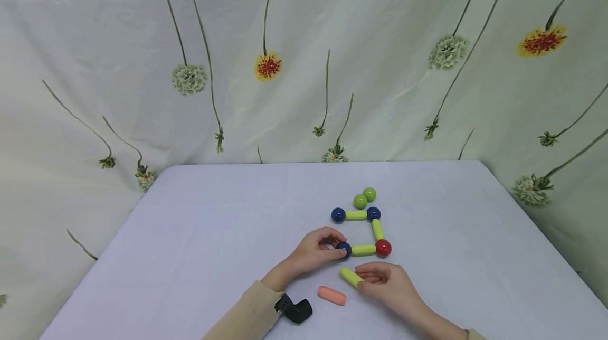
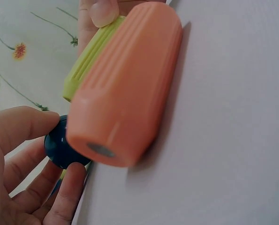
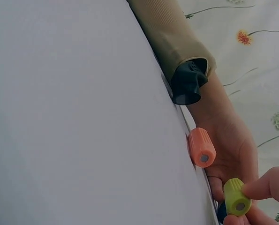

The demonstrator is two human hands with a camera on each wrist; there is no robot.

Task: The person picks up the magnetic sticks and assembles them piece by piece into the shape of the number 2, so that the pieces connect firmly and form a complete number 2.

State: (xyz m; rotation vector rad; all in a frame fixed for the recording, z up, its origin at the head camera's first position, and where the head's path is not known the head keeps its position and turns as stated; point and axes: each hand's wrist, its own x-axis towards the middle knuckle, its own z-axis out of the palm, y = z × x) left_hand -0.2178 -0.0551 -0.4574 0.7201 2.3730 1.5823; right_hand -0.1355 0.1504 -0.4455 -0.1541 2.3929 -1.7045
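The left hand point(image 1: 313, 247) pinches a glossy navy-blue ball point(image 1: 344, 250), seemingly to steady that end of an open chain of lime-yellow rods and red and blue balls point(image 1: 363, 249). The right hand point(image 1: 391, 286) pinches a ribbed lime-yellow plastic rod point(image 1: 350, 276), leaving one end bare. A ribbed orange plastic rod point(image 1: 332, 295) lies loose, farther from the far edge of the white-clothed table point(image 1: 214, 208).

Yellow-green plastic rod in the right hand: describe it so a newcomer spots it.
On the white table in the head view, find the right hand, just below the ball-and-rod frame. It pinches the yellow-green ribbed plastic rod. Three lookalikes are joined to balls and the loose rod nearby is orange; only this one is yellow-green and unattached.
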